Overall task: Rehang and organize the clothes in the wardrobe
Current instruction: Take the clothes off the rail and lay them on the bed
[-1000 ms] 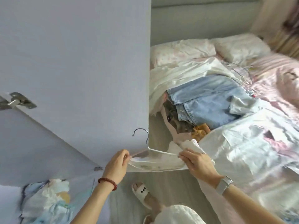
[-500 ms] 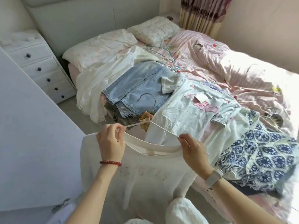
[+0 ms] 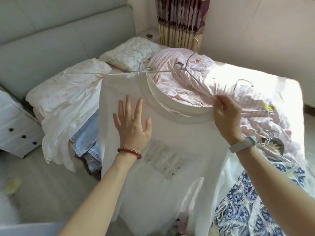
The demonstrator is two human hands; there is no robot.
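A white t-shirt [image 3: 163, 189] is spread out over the bed's edge, its round neckline facing away from me. A thin wire hanger [image 3: 189, 72] sits in the neck opening, hook pointing toward the far side. My left hand [image 3: 132, 124] lies flat with fingers spread on the shirt's left chest. My right hand [image 3: 226, 114] pinches the shirt's right shoulder together with the hanger's arm. Light blue jeans [image 3: 87, 138] poke out from under the shirt on the left.
The bed [image 3: 230, 86] carries a pink striped quilt, two pillows [image 3: 129, 51], a white lace garment [image 3: 56, 133], a blue-patterned garment [image 3: 252, 201] and loose wire hangers [image 3: 267, 138]. A white drawer chest [image 3: 15, 130] stands at left, a curtain [image 3: 180, 21] behind.
I turned from the wardrobe door to the bed and laid the shirt out flat. My left hand let go of the collar and now presses flat on the fabric.
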